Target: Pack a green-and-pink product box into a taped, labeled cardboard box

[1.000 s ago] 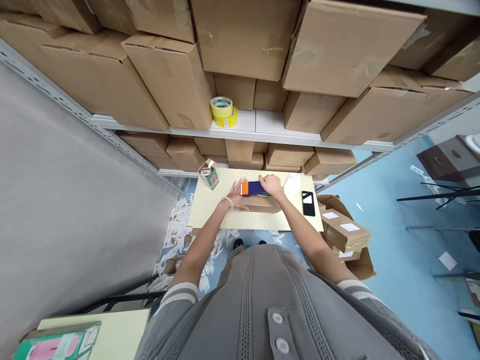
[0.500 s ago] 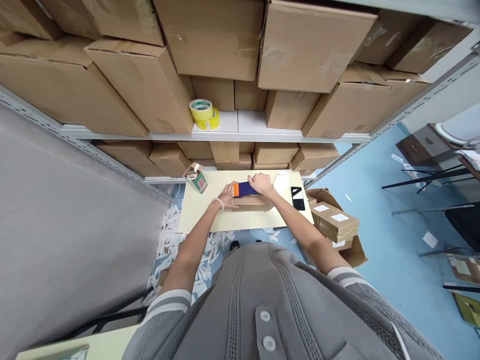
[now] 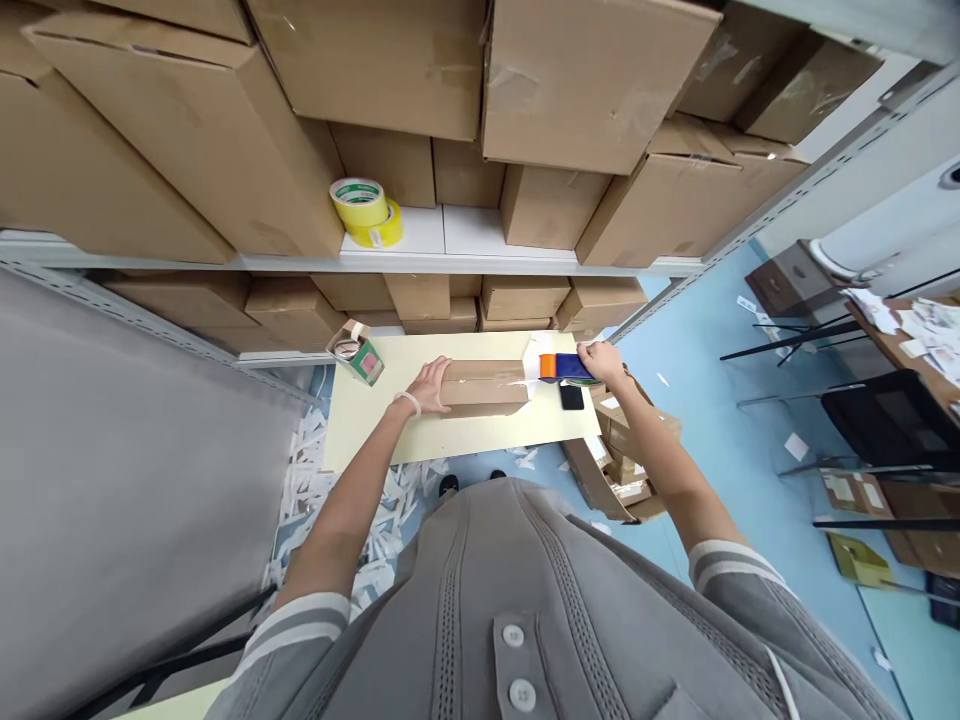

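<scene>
A long cardboard box [image 3: 484,388] lies on the pale yellow table, with a strip of clear tape along its top. My left hand [image 3: 430,384], with a white band at the wrist, grips the box's left end. In my right hand [image 3: 601,360] is a blue and orange tape dispenser [image 3: 564,367], held off the box's right end. Clear tape seems to stretch between the dispenser and the box. Just below the dispenser lies a black phone [image 3: 571,398], partly covered from view.
A green and white carton [image 3: 365,362] stands at the table's [image 3: 360,430] left. Yellow tape rolls [image 3: 367,212] sit on the shelf among large cardboard boxes [image 3: 555,85]. More boxes [image 3: 619,440] fill an open carton at the right. Paper scraps [image 3: 300,480] litter the floor.
My right hand has drawn the tape dispenser rightward, from above the box to past its right end. My left hand stays at the box's left end. The view has shifted right.
</scene>
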`<state>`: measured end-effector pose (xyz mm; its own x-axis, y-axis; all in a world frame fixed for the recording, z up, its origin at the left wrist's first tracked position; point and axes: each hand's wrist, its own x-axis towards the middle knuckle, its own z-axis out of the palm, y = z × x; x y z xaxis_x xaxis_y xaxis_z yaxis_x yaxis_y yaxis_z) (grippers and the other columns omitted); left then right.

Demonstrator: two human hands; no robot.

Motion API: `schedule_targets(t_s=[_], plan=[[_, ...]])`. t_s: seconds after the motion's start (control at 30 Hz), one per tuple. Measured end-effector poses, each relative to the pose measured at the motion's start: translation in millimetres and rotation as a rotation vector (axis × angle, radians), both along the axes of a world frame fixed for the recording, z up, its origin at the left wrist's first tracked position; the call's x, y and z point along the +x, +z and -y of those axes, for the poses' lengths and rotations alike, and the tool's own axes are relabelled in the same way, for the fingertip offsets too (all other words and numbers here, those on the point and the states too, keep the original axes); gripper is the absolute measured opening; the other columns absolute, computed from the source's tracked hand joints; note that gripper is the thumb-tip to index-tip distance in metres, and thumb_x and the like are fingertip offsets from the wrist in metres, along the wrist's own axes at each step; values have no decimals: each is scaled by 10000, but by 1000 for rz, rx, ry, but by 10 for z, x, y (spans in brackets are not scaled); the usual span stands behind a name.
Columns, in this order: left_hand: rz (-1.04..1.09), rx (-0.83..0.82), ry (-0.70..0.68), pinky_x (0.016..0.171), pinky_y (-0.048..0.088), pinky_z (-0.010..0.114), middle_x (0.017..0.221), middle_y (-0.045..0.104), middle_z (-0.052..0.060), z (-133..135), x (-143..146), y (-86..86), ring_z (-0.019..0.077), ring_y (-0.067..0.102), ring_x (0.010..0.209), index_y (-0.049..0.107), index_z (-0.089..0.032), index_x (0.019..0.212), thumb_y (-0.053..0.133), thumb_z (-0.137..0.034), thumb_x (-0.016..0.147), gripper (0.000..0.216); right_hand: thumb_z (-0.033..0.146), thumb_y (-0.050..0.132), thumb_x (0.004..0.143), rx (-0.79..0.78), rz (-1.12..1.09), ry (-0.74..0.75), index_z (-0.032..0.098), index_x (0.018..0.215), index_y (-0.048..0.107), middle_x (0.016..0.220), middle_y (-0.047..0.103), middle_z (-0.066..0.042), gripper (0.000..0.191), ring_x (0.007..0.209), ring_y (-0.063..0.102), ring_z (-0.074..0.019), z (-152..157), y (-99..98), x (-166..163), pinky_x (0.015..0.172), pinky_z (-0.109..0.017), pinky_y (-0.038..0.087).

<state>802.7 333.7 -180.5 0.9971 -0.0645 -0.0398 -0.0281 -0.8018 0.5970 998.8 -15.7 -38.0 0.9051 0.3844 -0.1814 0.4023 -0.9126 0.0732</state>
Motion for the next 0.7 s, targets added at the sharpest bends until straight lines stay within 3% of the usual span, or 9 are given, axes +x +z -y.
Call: schedule_targets(t_s=[0.13, 0.33, 0.47, 0.6, 0.7], plan=[[-11, 26, -26, 1199, 109, 520, 1532, 246, 250, 24, 40, 14, 399, 194, 1454, 190, -91, 1486, 831, -350, 491, 1211, 423, 302, 1006, -2, -8, 11, 95, 961, 767, 1029, 723, -229, 571, 1053, 657, -274, 26, -62, -54, 848, -305, 419], [-15, 21, -27, 1193, 131, 535, 1531, 249, 243, 13, 47, 14, 413, 198, 1451, 184, -115, 1493, 839, -375, 471, 1241, 384, 358, 984, -29, -39, 69, 71, 1017, 754, 1061, 714, -235, 505, 1091, 642, -287, -328, -190, -92, 877, -315, 416], [-78, 146, -13, 1194, 57, 556, 1558, 216, 262, 34, 57, 31, 430, 169, 1459, 144, -76, 1522, 835, -403, 475, 1296, 330, 389, 966, -58, -38, 157, 87, 1036, 755, 1094, 705, -235, 445, 1088, 646, -296, -532, -176, -31, 859, -328, 422], [-155, 371, -43, 1172, -91, 573, 1601, 119, 265, 266, 123, 134, 439, 57, 1481, 121, -40, 1540, 833, -469, 469, 1356, 307, 399, 957, -82, -60, 180, 76, 1072, 742, 1130, 689, -247, 429, 1109, 635, -303, -711, -131, 9, 855, -335, 425], [-165, 465, -98, 1180, -129, 519, 1619, 34, 227, 611, 224, 234, 376, -22, 1501, 61, -28, 1548, 770, -570, 556, 1335, 317, 412, 952, -91, -79, 167, 69, 1098, 731, 1134, 686, -251, 430, 1133, 623, -307, -790, -114, 6, 861, -336, 431]])
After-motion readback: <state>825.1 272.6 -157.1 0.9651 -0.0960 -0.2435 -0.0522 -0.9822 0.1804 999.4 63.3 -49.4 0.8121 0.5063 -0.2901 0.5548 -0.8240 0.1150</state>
